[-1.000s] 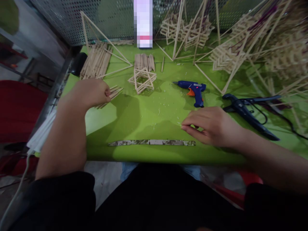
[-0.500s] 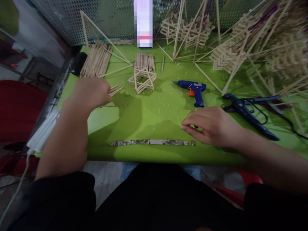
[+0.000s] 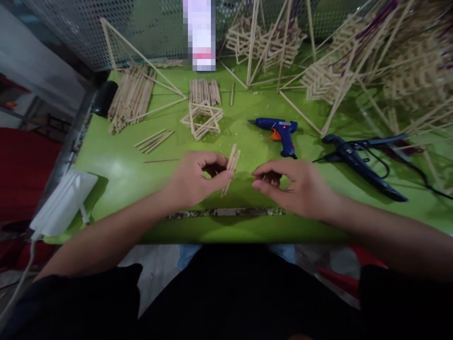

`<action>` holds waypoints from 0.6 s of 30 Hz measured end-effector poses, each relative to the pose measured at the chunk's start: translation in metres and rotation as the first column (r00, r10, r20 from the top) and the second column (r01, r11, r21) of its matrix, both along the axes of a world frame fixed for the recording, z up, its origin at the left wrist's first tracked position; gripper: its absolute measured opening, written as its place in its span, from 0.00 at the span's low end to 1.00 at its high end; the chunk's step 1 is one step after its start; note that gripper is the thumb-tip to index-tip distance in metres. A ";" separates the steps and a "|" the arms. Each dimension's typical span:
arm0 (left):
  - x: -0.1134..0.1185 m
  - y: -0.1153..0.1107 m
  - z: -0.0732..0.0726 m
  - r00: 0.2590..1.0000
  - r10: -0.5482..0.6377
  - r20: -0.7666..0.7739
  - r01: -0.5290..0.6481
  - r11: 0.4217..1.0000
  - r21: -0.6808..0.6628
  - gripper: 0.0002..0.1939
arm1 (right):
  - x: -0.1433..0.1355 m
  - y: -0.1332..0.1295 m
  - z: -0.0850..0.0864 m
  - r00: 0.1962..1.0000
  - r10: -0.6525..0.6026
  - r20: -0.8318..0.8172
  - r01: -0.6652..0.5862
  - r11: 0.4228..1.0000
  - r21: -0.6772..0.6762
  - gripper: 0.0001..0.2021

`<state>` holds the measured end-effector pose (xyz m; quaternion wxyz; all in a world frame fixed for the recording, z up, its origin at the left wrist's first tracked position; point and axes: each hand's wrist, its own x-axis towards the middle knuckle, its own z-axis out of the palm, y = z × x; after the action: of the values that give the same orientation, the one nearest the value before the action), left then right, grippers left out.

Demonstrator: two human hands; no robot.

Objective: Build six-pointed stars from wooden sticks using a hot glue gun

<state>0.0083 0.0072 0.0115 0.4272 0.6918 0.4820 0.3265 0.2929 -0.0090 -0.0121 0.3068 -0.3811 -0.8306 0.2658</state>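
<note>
A small bunch of short wooden sticks (image 3: pixel 231 160) is pinched between the thumb and fingers of my left hand (image 3: pixel 201 179), tilted above the table near its front edge. Facing it from the right is my right hand (image 3: pixel 288 184), its fingers curled, with thumb and forefinger slightly apart and nothing visible between them. The two hands do not touch. Beyond them lies a star-shaped frame of glued sticks (image 3: pixel 202 120), touching a row of short sticks (image 3: pixel 205 91). A blue glue gun (image 3: pixel 278 130) with an orange trigger and a lit red light lies behind my right hand.
Loose sticks (image 3: pixel 155 140) and a long pile of sticks (image 3: pixel 130 97) are at the left. A white power strip (image 3: pixel 65 203) sits at the left edge. Dark ratcheting cutters (image 3: pixel 364 165) lie at the right. Several stick frameworks (image 3: pixel 325 85) crowd the back right.
My left hand has come right from the loose sticks at the left, carrying a few to the middle. My right hand has shifted slightly left, and its thumb and forefinger have parted.
</note>
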 end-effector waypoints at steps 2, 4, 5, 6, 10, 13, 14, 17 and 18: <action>-0.001 0.003 -0.003 0.993 0.097 0.060 -0.096 0.995 -0.013 0.03 | -0.007 0.000 -0.009 0.994 0.082 0.079 -0.088 0.992 0.086 0.15; -0.009 0.012 -0.007 0.961 0.215 0.173 -0.217 0.976 -0.007 0.03 | -0.017 0.004 -0.019 0.949 0.227 0.220 -0.263 0.953 0.151 0.28; -0.013 0.017 -0.009 0.937 0.257 0.237 -0.259 0.966 -0.025 0.04 | -0.022 0.007 -0.023 0.908 0.294 0.298 -0.349 0.925 0.151 0.36; -0.017 0.022 -0.011 0.913 0.288 0.290 -0.284 0.957 -0.054 0.04 | -0.028 0.010 -0.027 0.866 0.336 0.371 -0.408 0.903 0.134 0.43; -0.023 0.034 -0.019 0.880 0.323 0.348 -0.304 0.946 -0.111 0.04 | -0.037 0.017 -0.035 0.775 0.323 0.544 -0.419 0.906 0.058 0.60; -0.023 0.034 -0.021 0.883 0.308 0.353 -0.293 0.951 -0.096 0.04 | -0.027 0.009 -0.035 0.772 0.242 0.587 -0.342 0.938 0.064 0.61; -0.024 0.033 -0.021 0.888 0.302 0.348 -0.289 0.953 -0.089 0.05 | -0.021 0.003 -0.034 0.770 0.212 0.601 -0.320 0.944 0.077 0.61; -0.027 0.030 -0.020 0.909 0.280 0.309 -0.281 0.959 -0.043 0.04 | -0.006 -0.012 -0.024 0.738 0.120 0.664 -0.264 0.957 0.121 0.56; -0.028 0.029 -0.020 0.916 0.271 0.295 -0.277 0.961 -0.021 0.04 | -0.003 -0.016 -0.018 0.717 0.085 0.692 -0.242 0.961 0.132 0.53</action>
<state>-0.0196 0.0364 -0.0086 0.4369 0.5654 0.5016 0.4876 0.2902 -0.0247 -0.0300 -0.0039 -0.3413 -0.9389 0.0435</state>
